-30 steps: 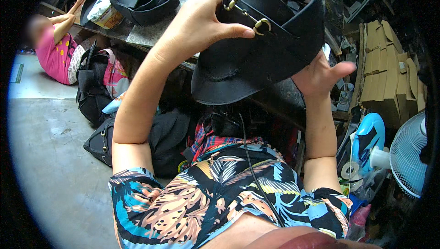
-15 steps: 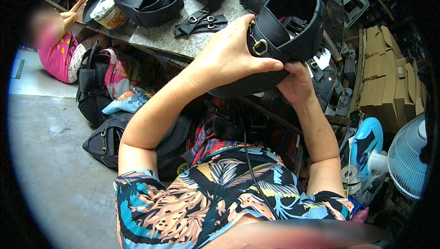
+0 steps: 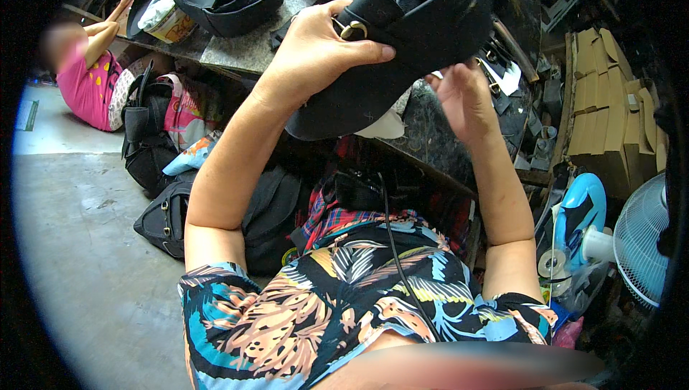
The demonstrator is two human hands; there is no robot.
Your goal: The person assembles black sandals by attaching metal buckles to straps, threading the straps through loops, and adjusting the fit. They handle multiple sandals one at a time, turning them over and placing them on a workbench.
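In front of me, over the table edge, I hold up a soft black bag [image 3: 423, 38] with a curved flap or panel hanging toward the lower left. My left hand [image 3: 316, 49] grips its left side, thumb pressed over the front beside a brass ring [image 3: 354, 30]; the other fingers are partly hidden behind it. Off the bag's lower right side is my right hand [image 3: 466, 92], fingers apart, holding nothing. White paper-like pieces [image 3: 508, 78] and dark strips with metal buckles lie on the table beyond that hand.
More black bag bodies [image 3: 228, 2] stand on the table around a grey stone slab [image 3: 233, 53]. A tub [image 3: 176, 27] sits at its left end. Another person [image 3: 90, 85] is at far left. Black bags [image 3: 169, 214] lie on the floor; cardboard [image 3: 606, 103] and a fan [image 3: 646, 239] stand right.
The bag has tipped and come left, so its lower panel now shows hanging down. My left hand moved left with it. My right hand has come off its underside.
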